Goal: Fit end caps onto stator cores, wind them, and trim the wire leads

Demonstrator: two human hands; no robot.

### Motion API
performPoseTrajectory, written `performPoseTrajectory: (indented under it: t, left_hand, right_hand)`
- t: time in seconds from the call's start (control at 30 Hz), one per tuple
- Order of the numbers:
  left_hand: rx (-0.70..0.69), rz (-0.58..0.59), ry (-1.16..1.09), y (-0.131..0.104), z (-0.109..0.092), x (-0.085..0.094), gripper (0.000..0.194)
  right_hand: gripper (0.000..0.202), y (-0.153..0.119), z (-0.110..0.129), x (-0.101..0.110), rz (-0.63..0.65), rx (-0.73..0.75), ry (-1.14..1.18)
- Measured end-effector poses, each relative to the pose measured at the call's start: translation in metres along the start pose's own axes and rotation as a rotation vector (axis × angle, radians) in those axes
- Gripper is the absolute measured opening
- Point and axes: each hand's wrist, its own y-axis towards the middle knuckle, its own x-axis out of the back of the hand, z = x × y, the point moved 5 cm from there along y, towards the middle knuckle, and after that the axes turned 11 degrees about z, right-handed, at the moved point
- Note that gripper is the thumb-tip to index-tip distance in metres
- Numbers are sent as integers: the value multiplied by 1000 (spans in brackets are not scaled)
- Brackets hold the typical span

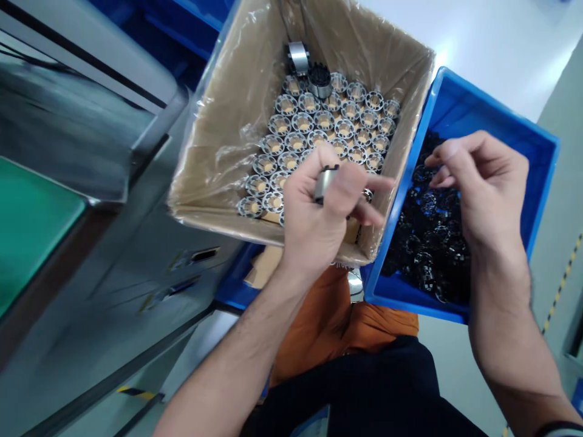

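My left hand (pixel 316 209) is closed around a silver metal ring with a black toothed edge (pixel 325 184), above the near part of a plastic-lined cardboard box (pixel 228 133). Inside the box stand rows of similar silver rings (pixel 303 121). Two rings with black toothed parts, one tilted (pixel 298 58) and one with its black teeth up (pixel 319 80), lie on top of the rows at the far side. Over a blue bin (pixel 494 112) of loose black plastic parts (pixel 421 249), my right hand (pixel 492 179) has its fingers curled into a pinch. Whatever those fingertips hold, if anything, is too small to make out.
The blue bin stands against the box's right side. At left are a grey metal machine housing (pixel 159 200) and a green surface (pixel 36 224). An orange covered seat (pixel 314 328) is below the box. More blue bins (pixel 182 21) are at the far left.
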Motion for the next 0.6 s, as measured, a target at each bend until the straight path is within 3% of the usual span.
performPoseTrajectory:
  t: [0.07,0.1,0.17,0.23,0.4,0.47,0.6]
  left_hand:
    - [-6,-24,-9,1,0,0,61]
    - [-4,-2,6,2,-1,-2,60]
    - [-9,38,52,2,-1,-4,59]
    - [-26,17,63,2,-1,-4,56]
    - [9,-37,62,5,0,-4,60]
    - [33,-38,54,6,1,-5,67]
    - [13,-13,-17,8,1,-5,63]
  right_hand:
    - [12,-6,-11,7,109,-64,-306]
    - [18,-13,-19,4,226,-108,-451]
    - [48,-34,-38,-12,484,-184,-668]
    - [67,-58,-53,-30,635,-228,-722]
    - [59,-87,-61,-46,639,-249,-703]
    - [54,-87,-57,-40,646,-231,-663]
    - [46,-79,-51,-21,583,-227,-608]
